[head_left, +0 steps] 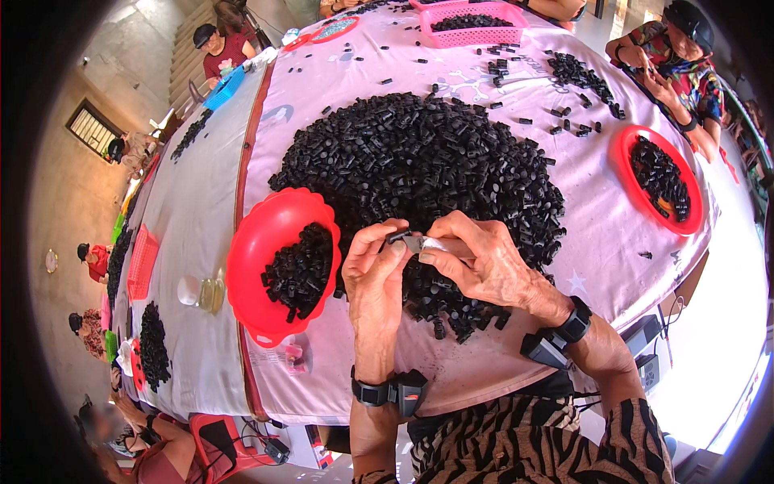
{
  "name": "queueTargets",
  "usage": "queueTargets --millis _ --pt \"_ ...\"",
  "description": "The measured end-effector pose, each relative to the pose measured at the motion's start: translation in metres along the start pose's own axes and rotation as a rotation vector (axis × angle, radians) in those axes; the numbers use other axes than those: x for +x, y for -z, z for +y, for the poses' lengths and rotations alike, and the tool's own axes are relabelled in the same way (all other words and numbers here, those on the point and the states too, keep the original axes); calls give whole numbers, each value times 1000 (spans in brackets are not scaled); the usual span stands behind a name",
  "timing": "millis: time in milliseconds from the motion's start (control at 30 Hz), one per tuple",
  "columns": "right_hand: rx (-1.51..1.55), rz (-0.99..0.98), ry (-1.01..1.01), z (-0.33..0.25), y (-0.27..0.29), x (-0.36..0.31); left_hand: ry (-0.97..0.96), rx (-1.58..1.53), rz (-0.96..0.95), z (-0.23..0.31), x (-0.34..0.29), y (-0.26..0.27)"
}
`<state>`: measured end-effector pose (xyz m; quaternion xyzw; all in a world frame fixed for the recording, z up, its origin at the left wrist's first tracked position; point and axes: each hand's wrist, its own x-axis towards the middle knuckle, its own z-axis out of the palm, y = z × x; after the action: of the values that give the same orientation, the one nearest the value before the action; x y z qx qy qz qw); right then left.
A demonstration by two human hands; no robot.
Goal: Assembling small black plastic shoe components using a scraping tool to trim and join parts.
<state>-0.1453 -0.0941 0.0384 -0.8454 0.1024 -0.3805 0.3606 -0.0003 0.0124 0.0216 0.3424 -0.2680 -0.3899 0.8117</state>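
My left hand [376, 278] pinches a small black plastic piece [397, 235] between thumb and fingers. My right hand [488, 262] is closed on a small tool with a whitish handle [442, 244] and a short, flat greyish tip, possibly a blade. That tip meets the black piece or lies right beside it. Both hands are over the near part of a large heap of similar black pieces [427, 153]. Close to my left hand stands a red scalloped basin [251, 242] with more black pieces gathered in its right side.
The heap lies on a pink patterned tablecloth [597, 266]. A red oval basin [626, 181] with black pieces is at the right, near a co-worker [677, 73]. A pink basket [476, 37] stands at the far side. Small clear containers [211, 294] sit left of the scalloped basin.
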Motion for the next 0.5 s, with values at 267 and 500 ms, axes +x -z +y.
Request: queueTargets --millis 267,500 --pt "5 19 -3 0 0 -1 -16 -18 -52 -1 1 1" --pt "-2 11 -29 -4 0 -1 27 -73 37 1 -2 1"
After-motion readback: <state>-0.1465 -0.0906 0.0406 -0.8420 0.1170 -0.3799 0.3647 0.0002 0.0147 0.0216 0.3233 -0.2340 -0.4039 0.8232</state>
